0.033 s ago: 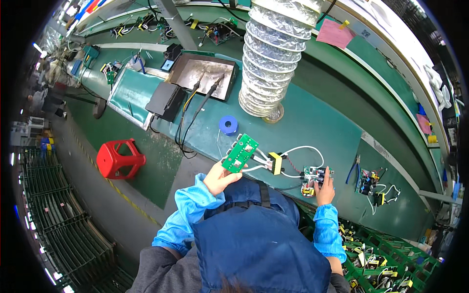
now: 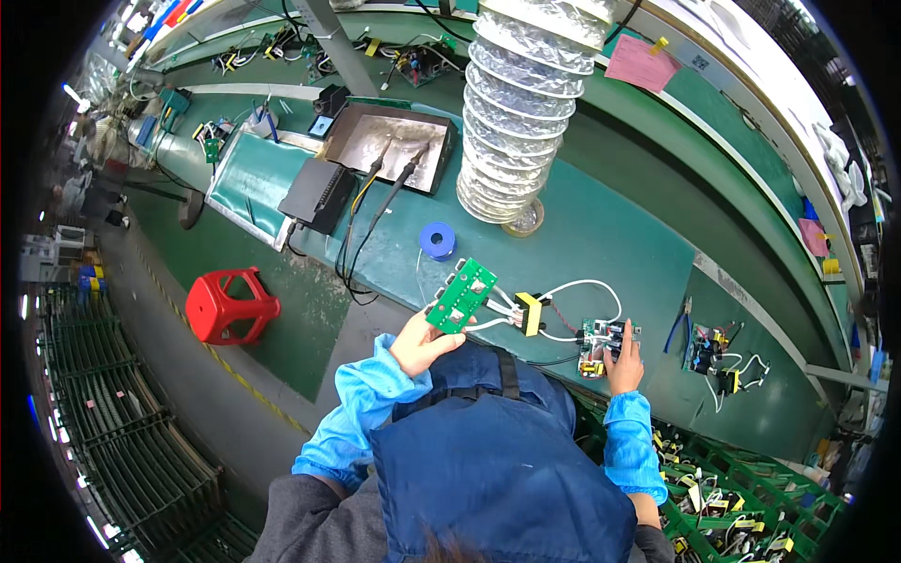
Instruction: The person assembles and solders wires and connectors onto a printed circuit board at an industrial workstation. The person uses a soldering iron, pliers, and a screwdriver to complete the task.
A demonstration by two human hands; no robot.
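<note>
One green board [image 2: 463,298] is pinched in my left hand [image 2: 424,345]; another board [image 2: 593,349] touches my right hand [image 2: 624,368], whose grip I can't tell.

From my head, a wide fisheye camera looks steeply down, near my bare left hand [image 2: 422,347] and bare right hand [image 2: 624,366], taking in the long, flat green workbench [image 2: 615,249] beyond.

Smooth circuit board [image 2: 463,296], glossy plastic stool [image 2: 214,308]
</note>
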